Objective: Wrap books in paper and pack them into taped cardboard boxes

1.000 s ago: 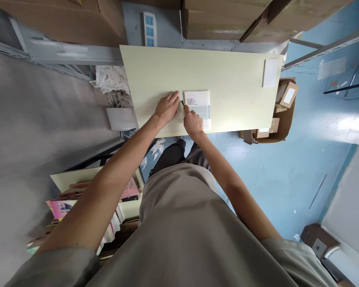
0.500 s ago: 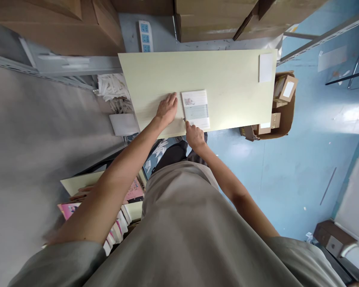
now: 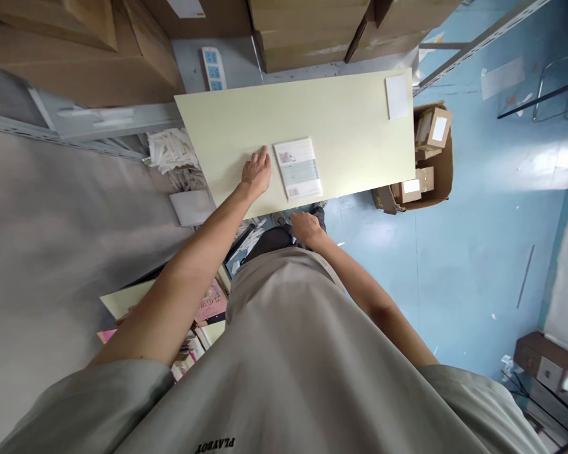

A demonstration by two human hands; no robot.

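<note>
A pale book [image 3: 299, 170] with a grey-blue band, a small picture and a barcode lies flat on the cream board [image 3: 350, 126]. My left hand [image 3: 257, 171] rests on the board just left of the book, fingers stretched out and holding nothing. Below the board's near edge, close to my waist, my right hand [image 3: 305, 228] is closed in a fist. Whatever it grips is hidden from this angle. At the board's far right corner lies a small white card or pad [image 3: 396, 97].
Large cardboard boxes [image 3: 307, 44] stand behind the board, near a white power strip [image 3: 213, 68]. An open carton [image 3: 442, 167] with small boxes sits on the floor to the right. Several books, one pink [image 3: 211, 301], are at lower left beside my arm.
My right hand has drawn back from the book's left edge to below the board, and the thin dark tip that stuck out of it is out of sight. My left hand stays beside the book.
</note>
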